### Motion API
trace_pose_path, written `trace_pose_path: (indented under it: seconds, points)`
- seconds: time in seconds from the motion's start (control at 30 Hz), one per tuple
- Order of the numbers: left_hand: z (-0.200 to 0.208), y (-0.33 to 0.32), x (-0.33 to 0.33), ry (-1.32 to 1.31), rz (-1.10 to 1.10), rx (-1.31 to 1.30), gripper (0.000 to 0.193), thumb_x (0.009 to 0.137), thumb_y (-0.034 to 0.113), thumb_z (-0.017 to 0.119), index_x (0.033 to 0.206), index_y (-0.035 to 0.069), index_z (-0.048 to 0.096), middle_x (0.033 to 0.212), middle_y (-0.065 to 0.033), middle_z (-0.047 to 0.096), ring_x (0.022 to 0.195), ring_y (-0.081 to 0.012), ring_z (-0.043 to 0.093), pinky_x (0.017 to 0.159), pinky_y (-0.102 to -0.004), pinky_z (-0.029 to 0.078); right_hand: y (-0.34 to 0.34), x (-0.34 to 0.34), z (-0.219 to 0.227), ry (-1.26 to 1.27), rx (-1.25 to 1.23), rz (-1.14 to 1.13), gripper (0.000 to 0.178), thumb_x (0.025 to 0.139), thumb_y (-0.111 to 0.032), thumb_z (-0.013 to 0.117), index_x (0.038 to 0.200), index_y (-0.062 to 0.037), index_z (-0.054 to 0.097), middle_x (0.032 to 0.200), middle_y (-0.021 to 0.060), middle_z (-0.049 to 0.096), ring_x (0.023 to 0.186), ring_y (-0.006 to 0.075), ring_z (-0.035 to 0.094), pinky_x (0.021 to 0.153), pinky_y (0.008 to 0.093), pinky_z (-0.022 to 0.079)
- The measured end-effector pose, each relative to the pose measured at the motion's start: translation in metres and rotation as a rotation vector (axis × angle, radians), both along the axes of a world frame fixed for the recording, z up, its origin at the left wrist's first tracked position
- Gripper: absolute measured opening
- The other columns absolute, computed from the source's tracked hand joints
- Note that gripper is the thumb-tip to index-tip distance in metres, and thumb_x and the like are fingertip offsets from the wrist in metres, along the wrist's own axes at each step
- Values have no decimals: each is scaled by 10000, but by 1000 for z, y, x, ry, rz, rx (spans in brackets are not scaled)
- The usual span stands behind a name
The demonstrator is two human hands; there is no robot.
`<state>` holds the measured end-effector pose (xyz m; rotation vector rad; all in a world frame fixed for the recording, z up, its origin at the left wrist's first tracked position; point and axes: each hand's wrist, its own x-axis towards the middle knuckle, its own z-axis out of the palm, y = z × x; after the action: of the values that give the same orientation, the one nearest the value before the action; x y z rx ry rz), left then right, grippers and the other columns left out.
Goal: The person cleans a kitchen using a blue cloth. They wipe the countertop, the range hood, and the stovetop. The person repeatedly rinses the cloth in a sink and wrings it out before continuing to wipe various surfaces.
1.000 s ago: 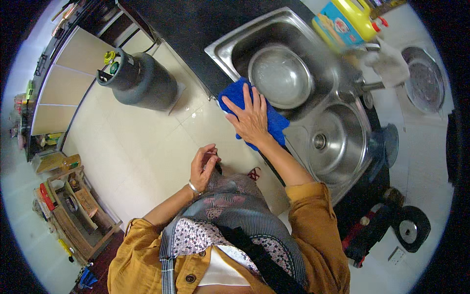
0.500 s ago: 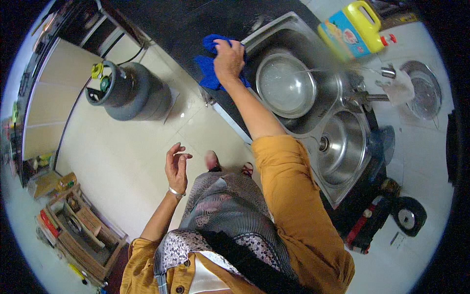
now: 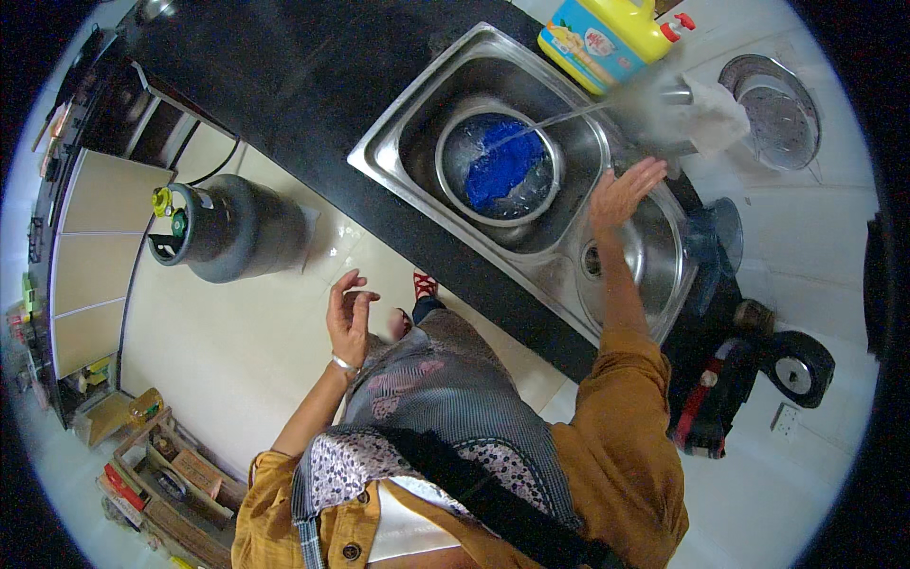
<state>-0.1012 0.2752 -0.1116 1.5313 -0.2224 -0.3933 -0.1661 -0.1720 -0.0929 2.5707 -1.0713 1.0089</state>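
Observation:
A blue cloth (image 3: 504, 163) lies wet in a round metal basin (image 3: 453, 194) inside the larger bowl of the steel sink (image 3: 427, 112). Water runs onto it in a thin stream (image 3: 569, 116) from the faucet (image 3: 649, 121), which looks blurred. My right hand (image 3: 626, 194) is over the sink's smaller bowl, close to the faucet, its fingers stretched out and nothing in them. Off to the left, my left hand (image 3: 351, 313) hangs in the air in front of my apron (image 3: 445, 398), fingers loosely curled, apart and empty.
A yellow jug with a red cap (image 3: 611, 43) stands behind the sink on the black counter (image 3: 284, 85). On the floor at left is a grey gas cylinder (image 3: 237, 228). A wooden shelf unit (image 3: 190, 474) sits at lower left; a dark blue container (image 3: 716, 242) is right of the sink.
The blue cloth has left my right hand on the counter edge and now lies in the basin. My right hand has moved right toward the faucet. My left hand stays about where it was.

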Motion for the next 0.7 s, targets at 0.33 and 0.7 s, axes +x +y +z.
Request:
trace_pose_path:
  seconds: [0.33,0.7]
  points:
    - [22,-72,33,-119,-145,30,315,885,38,495,1198,12,469,1049,-97,540,873,-163,592,777,-277,485,10,56,-59,563,664,553,613,824,-239,573,1345,-16,341,1391,225,263,1257,390,273,1060,454,226]
    - [33,-107,23,-308,-293,102,269,820,-12,522,1086,3,559,935,-128,578,841,-209,592,752,-290,481,7,101,-200,687,1057,683,464,848,-320,548,1195,-13,525,1238,223,505,1129,369,492,971,404,379]
